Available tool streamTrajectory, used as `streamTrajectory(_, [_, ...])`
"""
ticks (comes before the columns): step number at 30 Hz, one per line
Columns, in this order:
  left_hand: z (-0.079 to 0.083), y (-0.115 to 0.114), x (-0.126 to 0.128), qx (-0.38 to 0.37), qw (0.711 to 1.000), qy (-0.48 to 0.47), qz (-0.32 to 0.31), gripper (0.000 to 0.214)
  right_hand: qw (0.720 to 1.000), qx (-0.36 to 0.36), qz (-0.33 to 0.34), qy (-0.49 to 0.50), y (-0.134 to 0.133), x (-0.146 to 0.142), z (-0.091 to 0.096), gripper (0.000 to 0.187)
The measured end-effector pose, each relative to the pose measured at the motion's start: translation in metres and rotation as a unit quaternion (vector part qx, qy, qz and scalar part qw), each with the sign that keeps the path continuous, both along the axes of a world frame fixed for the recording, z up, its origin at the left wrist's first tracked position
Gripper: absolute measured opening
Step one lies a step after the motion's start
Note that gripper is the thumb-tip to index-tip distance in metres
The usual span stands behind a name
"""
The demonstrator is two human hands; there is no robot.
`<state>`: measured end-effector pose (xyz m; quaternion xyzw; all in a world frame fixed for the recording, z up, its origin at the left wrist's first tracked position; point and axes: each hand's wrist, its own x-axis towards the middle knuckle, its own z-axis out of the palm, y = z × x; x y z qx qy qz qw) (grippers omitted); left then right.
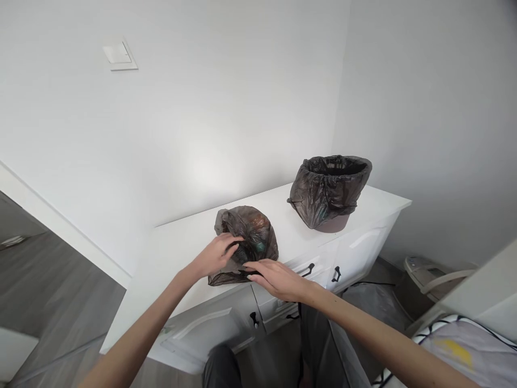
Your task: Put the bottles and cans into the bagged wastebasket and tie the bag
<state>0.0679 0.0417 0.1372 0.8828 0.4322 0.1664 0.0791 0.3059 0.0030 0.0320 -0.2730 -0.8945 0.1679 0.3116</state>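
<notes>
A dark, see-through garbage bag (264,229) sits on the white dresser top, bulging with mixed rubbish that shows faintly orange and green. At its gathered upper part, on the left, my left hand (218,254) has the thumb and fingers curved around the crumpled plastic. My right hand (278,277) reaches in from the right and holds the bag's near edge between thumb and fingers. The exact grip of the fingertips is partly lost in the dark folds.
A trash bin (333,223) lined with a similar dark bag stands further right on the dresser (177,231). Black handles stick out from its front. A light switch (121,55) is on the wall. At lower right are a grey lidded container (424,275) and patterned bedding (464,350).
</notes>
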Motion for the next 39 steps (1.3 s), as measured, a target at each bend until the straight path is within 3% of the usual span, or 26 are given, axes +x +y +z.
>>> streamTrajectory(2, [-0.017, -0.003, -0.003, 0.056, 0.995, 0.066, -0.039, 0.040, 1.000, -0.004, -0.017, -0.025, 0.008, -0.006, 0.003, 0.041])
streamTrajectory(5, [-0.037, -0.008, -0.014, 0.132, 0.978, 0.154, -0.050, 0.037, 0.996, 0.003, -0.034, -0.082, 0.019, -0.005, 0.009, 0.042])
streamTrajectory(10, [-0.048, -0.024, -0.037, 0.206, 0.948, 0.238, -0.042, 0.036, 0.979, 0.073, -0.060, -0.182, 0.021, 0.002, 0.015, 0.054])
streamTrajectory(15, [-0.048, -0.043, -0.041, 0.241, 0.946, 0.215, -0.014, 0.028, 0.960, 0.124, -0.171, -0.185, 0.012, -0.002, 0.008, 0.068])
streamTrajectory(20, [-0.047, -0.060, -0.017, 0.304, 0.948, 0.096, -0.006, 0.021, 0.962, 0.120, -0.202, -0.136, 0.020, -0.006, 0.012, 0.099])
streamTrajectory(24, [-0.049, -0.060, 0.003, 0.268, 0.954, 0.112, -0.078, 0.029, 0.962, 0.121, -0.221, -0.104, 0.030, -0.002, 0.027, 0.104])
streamTrajectory(26, [-0.053, -0.054, 0.004, 0.238, 0.961, 0.115, -0.079, 0.030, 0.960, 0.117, -0.240, -0.079, 0.036, 0.003, 0.035, 0.103])
streamTrajectory(31, [-0.062, -0.043, -0.015, 0.169, 0.973, 0.151, 0.037, 0.027, 0.949, 0.075, -0.305, -0.027, 0.061, 0.020, 0.040, 0.100])
streamTrajectory(35, [-0.058, -0.047, -0.029, 0.102, 0.964, 0.206, 0.132, 0.033, 0.958, 0.021, -0.285, -0.009, 0.079, 0.029, 0.025, 0.096])
streamTrajectory(39, [-0.050, -0.054, -0.028, 0.070, 0.941, 0.225, 0.242, 0.037, 0.963, 0.014, -0.270, 0.018, 0.081, 0.027, 0.004, 0.068])
